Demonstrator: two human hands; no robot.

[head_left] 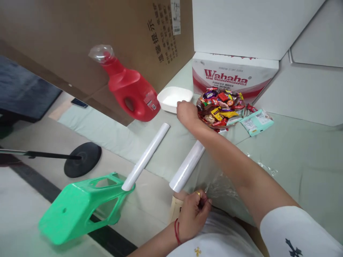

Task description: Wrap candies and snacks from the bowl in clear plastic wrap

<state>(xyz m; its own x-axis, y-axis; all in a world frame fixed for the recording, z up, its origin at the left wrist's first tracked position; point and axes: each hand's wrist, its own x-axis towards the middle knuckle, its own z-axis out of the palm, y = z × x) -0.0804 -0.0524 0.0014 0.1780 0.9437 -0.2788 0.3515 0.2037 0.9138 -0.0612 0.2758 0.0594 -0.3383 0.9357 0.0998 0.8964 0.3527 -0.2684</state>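
My right hand [187, 113] reaches over the table, at the right rim of a white oval dish [174, 97] and left of a round bowl heaped with wrapped candies [221, 107]. Its fingertips point away from the camera and are hidden. Near my body, my left hand [194, 214] is closed in a pinch on the edge of a clear plastic wrap [223, 185], which spreads over the table under my right arm. Two white rolls lie between: a thick one [186, 167] just beyond my left hand and a thinner one [146, 157] to its left.
A red jug [132, 89] with plastic over its top stands by a large brown carton [107, 21]. Behind the candies is a Wahaha box [233, 73]; a mint-green packet [257, 122] lies right of them. A green stool [72, 203] and round black base [83, 159] are on the left.
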